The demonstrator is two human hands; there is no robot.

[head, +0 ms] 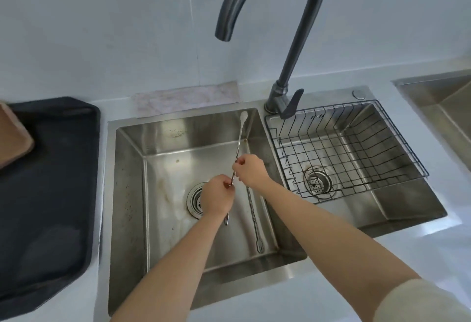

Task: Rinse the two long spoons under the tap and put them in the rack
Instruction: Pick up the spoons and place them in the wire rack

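Both hands hold one long twisted-stem metal spoon (240,138) over the left sink basin (127,168). My left hand (216,198) pinches the stem low down, and my right hand (251,170) pinches it just above. The bowl end points up towards the back wall, and the forked end pokes out below my left wrist. A second long spoon (252,216) lies on the basin floor to the right of my hands, forked end nearest me. The dark curved tap (288,48) arches over the basin; no water is running. The black wire rack (397,143) sits in the right basin and holds nothing.
A round drain (195,200) lies in the left basin floor, partly behind my left hand. A black tray (48,181) with a brown board (12,138) on it lies on the counter at left. A cloth (186,98) lies behind the sink. Another steel basin (443,99) is at far right.
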